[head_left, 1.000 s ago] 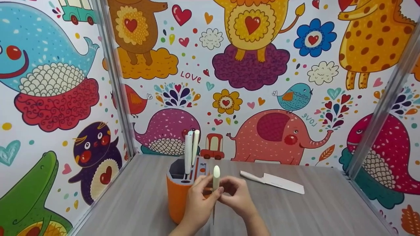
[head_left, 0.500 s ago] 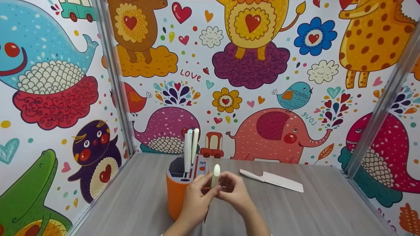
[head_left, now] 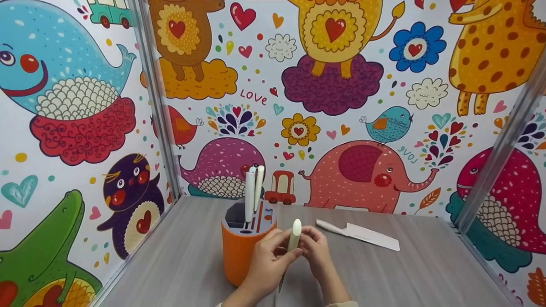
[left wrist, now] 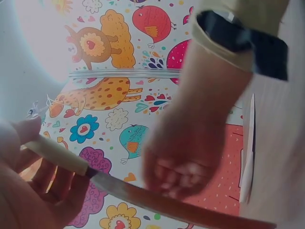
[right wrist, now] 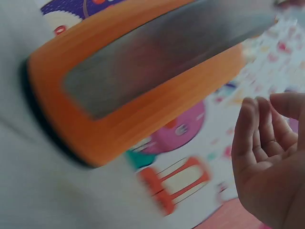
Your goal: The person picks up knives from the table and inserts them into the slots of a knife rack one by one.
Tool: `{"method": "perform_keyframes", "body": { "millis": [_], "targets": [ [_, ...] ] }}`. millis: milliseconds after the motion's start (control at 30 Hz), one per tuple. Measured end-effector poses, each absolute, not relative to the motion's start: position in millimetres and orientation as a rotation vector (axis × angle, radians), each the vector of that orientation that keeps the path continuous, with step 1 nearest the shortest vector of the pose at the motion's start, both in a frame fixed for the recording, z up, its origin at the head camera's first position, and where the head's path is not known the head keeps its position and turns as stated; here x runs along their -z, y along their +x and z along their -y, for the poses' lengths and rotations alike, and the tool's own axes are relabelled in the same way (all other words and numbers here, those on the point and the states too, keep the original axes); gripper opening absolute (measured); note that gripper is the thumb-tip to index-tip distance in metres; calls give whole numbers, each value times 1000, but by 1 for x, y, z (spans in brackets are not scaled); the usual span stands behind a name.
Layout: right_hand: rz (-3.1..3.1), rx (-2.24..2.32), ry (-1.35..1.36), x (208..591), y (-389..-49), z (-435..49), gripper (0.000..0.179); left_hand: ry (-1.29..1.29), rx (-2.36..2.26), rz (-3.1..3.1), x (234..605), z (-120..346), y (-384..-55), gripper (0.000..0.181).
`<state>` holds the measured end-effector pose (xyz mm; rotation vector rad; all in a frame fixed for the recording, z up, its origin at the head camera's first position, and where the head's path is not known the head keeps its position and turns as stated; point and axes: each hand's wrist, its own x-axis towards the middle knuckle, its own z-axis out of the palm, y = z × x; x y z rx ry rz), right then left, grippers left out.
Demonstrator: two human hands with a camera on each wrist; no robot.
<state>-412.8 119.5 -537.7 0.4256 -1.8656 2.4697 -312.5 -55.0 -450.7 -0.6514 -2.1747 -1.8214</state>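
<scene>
My left hand (head_left: 271,260) grips the pale cream handle (left wrist: 59,155) of a kitchen knife (head_left: 294,234). The handle end points up in the head view, and the blade (left wrist: 143,196) slants down below the hand. Close by on the right is my right hand (head_left: 316,247), its fingers beside the handle. In the right wrist view the right hand (right wrist: 274,157) has loosely bent fingers and a bent thumb, with nothing between them. Behind the left hand stands an orange knife holder (head_left: 239,251) with several light-handled tools (head_left: 249,196) upright in its grey slotted top.
A white cleaver (head_left: 371,236) lies flat on the grey wood-look table (head_left: 409,273), back and right of the hands. Walls printed with cartoon animals (head_left: 354,175) enclose the table at the back and sides. Metal corner posts (head_left: 160,106) stand where the walls meet.
The knife and both hands have shifted a little right, away from the holder. The knife's handle leans more to the right. The head view has turned slightly. Holder and cleaver stay in place.
</scene>
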Motion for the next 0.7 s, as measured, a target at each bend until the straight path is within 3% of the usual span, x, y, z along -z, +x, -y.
{"method": "perform_keyframes", "body": {
  "millis": [267, 467, 533, 633, 700],
  "targets": [
    [1638, -2702, 241, 574, -420, -110, 25, -735, 1793, 2138, 452, 56, -305, 37],
    [1644, -2643, 432, 576, -420, -100, 23, -698, 1776, 1989, 438, 61, -294, 33],
    [1712, -2555, 553, 580, -420, -98, 43, -695, 1782, 1975, 435, 61, -286, 33],
    [1749, -2471, 702, 587, -421, -97, 89, -761, 1746, 1979, 432, 60, -275, 34],
    [1766, -2443, 805, 589, -421, -95, 107, -815, 1692, 1955, 431, 58, -270, 33]
  ]
}}
